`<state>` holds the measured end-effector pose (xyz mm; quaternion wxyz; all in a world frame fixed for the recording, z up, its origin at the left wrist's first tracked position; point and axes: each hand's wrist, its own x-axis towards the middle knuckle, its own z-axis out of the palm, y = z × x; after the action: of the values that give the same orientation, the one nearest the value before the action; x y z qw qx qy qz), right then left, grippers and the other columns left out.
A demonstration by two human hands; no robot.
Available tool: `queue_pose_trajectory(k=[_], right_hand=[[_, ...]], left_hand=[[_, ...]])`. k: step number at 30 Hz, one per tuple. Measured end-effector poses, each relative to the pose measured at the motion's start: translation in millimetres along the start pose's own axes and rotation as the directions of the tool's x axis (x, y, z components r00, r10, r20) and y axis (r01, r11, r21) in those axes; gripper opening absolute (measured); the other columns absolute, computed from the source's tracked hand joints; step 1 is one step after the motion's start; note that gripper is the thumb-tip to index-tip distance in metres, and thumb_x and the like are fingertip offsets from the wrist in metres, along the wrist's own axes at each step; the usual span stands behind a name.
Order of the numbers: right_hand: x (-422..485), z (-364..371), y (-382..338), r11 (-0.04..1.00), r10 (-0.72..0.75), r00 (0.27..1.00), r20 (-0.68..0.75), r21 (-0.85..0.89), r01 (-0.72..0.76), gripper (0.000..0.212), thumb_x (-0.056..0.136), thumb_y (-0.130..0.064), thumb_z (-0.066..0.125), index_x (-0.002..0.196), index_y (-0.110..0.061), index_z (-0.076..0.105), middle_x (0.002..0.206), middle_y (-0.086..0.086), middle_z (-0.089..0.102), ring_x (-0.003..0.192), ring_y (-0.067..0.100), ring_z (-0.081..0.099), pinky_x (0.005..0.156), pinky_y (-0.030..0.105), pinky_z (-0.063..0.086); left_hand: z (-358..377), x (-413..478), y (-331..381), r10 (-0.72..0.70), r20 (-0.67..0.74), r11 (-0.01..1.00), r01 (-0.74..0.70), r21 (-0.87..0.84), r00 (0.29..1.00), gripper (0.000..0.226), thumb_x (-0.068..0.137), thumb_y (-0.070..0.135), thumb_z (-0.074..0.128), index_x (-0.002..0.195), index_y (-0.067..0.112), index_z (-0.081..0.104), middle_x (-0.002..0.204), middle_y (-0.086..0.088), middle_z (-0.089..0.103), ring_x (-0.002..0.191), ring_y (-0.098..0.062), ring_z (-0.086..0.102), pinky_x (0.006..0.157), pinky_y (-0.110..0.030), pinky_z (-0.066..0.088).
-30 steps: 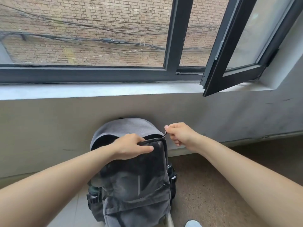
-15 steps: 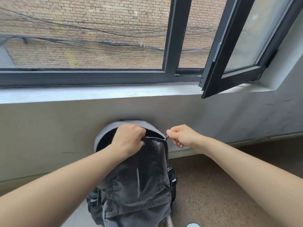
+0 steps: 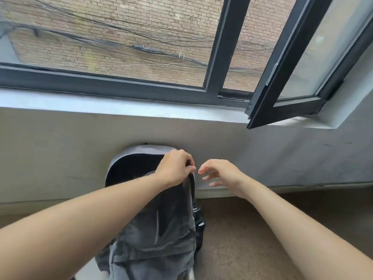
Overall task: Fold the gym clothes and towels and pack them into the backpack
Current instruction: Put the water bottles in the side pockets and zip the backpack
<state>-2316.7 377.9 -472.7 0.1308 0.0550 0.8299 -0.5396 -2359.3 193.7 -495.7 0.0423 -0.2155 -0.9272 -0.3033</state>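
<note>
The backpack stands on the floor at 6 o'clock, its back against the wall under the window, its top gaping. The left hand curls over the opening's front rim, gripping it. The right hand hangs just at its 3 o'clock, fingers loose and spread, holding nothing.

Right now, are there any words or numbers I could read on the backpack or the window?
None: no word, label, brand or number can be read anywhere.
The grey backpack shows only a pale stripe, no writing.
The window frame and the brick wall outside carry no sign.
</note>
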Motion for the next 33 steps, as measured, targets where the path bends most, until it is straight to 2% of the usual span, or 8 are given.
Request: queue_pose_trajectory(k=[2,5,10,18,24,28,31,33], right_hand=[[6,-2,15,0.985,-0.063,0.987,-0.146,-0.167,0.039,0.008,0.092,-0.014,0.063,0.088,-0.014,0.07,0.095,0.002,0.073,0.087,0.016,0.068,0.074,0.032,0.052],[13,15,32,0.893,-0.17,0.975,-0.146,-0.441,0.09,0.012,0.085,-0.022,0.075,0.097,-0.019,0.071,0.096,-0.004,0.073,0.092,0.012,0.067,0.083,0.029,0.051],[27,50,39,0.806,-0.258,0.942,-0.214,-0.586,0.088,0.015,0.088,-0.034,0.072,0.091,-0.023,0.063,0.091,-0.004,0.068,0.091,0.023,0.061,0.077,0.034,0.047],[38,40,48,0.813,-0.248,0.93,-0.272,-0.581,0.047,0.016,0.09,-0.024,0.064,0.077,-0.02,0.054,0.08,0.003,0.065,0.086,0.035,0.057,0.07,0.033,0.039],[35,38,49,0.801,-0.244,0.922,-0.302,-0.598,0.016,0.014,0.094,-0.024,0.06,0.082,-0.02,0.055,0.086,0.005,0.067,0.087,0.035,0.058,0.075,0.039,0.05],[34,45,28,0.785,-0.192,0.927,-0.321,-0.617,-0.051,0.006,0.086,-0.025,0.064,0.083,-0.026,0.059,0.091,-0.002,0.069,0.094,0.03,0.062,0.075,0.034,0.048],[38,57,-7,0.85,-0.287,0.917,-0.278,-0.515,0.11,0.018,0.081,-0.026,0.069,0.097,-0.031,0.063,0.098,-0.01,0.064,0.094,0.018,0.061,0.08,0.031,0.047],[41,72,-33,0.807,-0.421,0.895,-0.145,-0.511,0.297,0.027,0.083,-0.029,0.074,0.108,-0.028,0.064,0.104,-0.012,0.061,0.098,0.011,0.057,0.087,0.029,0.048]], left_hand=[[-6,3,-1,-0.017,-0.014,0.998,0.016,-0.06,1.0,0.01,0.091,0.028,0.073,0.086,0.022,0.08,0.081,0.004,0.076,0.083,-0.017,0.066,0.074,-0.029,0.049],[-13,5,-1,-0.031,-0.054,0.994,0.026,-0.102,0.998,0.013,0.092,0.028,0.073,0.087,0.021,0.082,0.079,0.006,0.077,0.076,-0.012,0.067,0.073,-0.026,0.049],[-18,1,2,0.053,-0.013,0.996,-0.054,-0.069,0.999,0.024,0.1,0.033,0.064,0.088,0.02,0.081,0.074,0.006,0.075,0.067,-0.011,0.065,0.068,-0.028,0.049],[-59,-1,-18,0.063,-0.123,0.995,-0.054,0.08,0.99,0.03,0.101,0.033,0.061,0.085,0.016,0.08,0.07,0.003,0.075,0.076,-0.025,0.068,0.077,-0.034,0.05],[-105,-18,-60,-0.073,-0.156,0.995,0.084,0.062,0.985,0.032,0.1,0.03,0.064,0.07,0.023,0.075,0.059,0.009,0.069,0.056,-0.001,0.058,0.07,-0.027,0.044],[-117,-32,-79,-0.167,-0.146,0.98,0.18,0.083,0.975,0.04,0.1,0.033,0.065,0.061,0.025,0.068,0.055,0.01,0.067,0.055,-0.001,0.058,0.067,-0.027,0.046],[-118,-34,-81,-0.19,-0.133,0.978,0.2,0.065,0.973,0.04,0.1,0.035,0.064,0.065,0.019,0.071,0.058,0.009,0.07,0.058,-0.005,0.061,0.069,-0.028,0.05],[-117,-32,-78,-0.17,-0.127,0.985,0.173,0.017,0.977,0.04,0.1,0.035,0.064,0.065,0.018,0.071,0.059,0.008,0.071,0.054,-0.003,0.06,0.068,-0.027,0.051]])
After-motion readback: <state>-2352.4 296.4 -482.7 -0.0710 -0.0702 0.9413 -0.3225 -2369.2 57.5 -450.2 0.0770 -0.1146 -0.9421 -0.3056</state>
